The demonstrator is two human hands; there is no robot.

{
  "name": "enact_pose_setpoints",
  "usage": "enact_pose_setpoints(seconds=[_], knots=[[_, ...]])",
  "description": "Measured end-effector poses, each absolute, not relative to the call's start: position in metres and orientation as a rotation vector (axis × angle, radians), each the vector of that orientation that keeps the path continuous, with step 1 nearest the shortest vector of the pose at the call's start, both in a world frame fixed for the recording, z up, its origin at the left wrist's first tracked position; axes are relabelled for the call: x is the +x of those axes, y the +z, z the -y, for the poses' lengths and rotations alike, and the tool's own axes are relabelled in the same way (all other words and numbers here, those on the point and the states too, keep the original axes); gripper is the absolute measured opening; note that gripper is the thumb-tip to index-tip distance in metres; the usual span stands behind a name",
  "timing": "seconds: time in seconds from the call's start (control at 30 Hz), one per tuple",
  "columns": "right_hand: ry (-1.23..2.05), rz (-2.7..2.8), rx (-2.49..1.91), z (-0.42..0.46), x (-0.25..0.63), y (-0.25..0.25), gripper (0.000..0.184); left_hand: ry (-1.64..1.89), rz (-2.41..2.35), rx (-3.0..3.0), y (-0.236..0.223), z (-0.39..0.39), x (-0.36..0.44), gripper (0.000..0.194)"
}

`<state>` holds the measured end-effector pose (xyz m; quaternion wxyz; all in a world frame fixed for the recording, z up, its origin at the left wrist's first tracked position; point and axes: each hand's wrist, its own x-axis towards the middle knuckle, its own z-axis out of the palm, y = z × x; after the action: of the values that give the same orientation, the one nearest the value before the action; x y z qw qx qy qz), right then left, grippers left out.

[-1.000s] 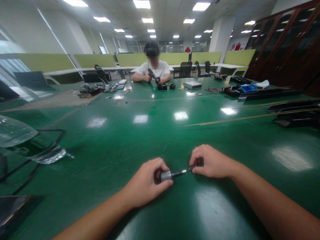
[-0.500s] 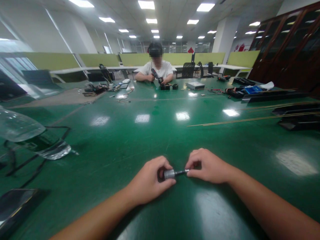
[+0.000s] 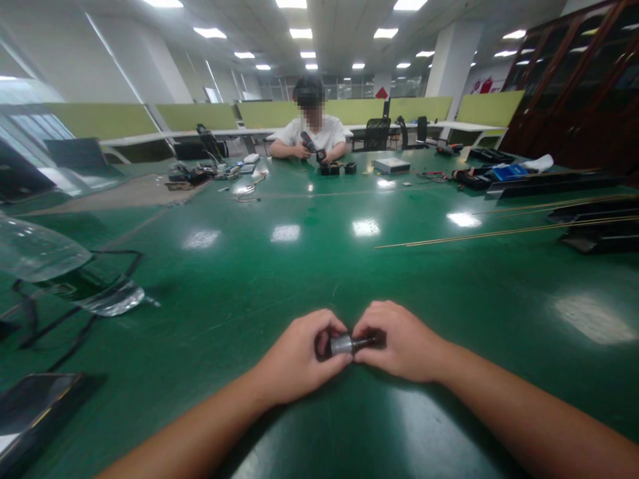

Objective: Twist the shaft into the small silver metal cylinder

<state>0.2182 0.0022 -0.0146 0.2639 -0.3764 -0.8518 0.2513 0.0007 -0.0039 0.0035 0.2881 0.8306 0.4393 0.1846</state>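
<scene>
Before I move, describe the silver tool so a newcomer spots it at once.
On the big green table, find the left hand and right hand close together. The silver tool sits between them, its body held in the left. Unlike the clear bottle at far left, it is a small metallic cylinder with a thin shaft.
</scene>
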Motion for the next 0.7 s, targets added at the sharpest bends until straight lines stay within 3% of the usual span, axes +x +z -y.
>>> enact_pose_setpoints(seconds=[0.7], knots=[[0.677,2.335,-0.979,-0.0020,0.2222,-0.0130,0.008,0.427,-1.182,2.247,0.0054,0.0046,0.0001,0.019]])
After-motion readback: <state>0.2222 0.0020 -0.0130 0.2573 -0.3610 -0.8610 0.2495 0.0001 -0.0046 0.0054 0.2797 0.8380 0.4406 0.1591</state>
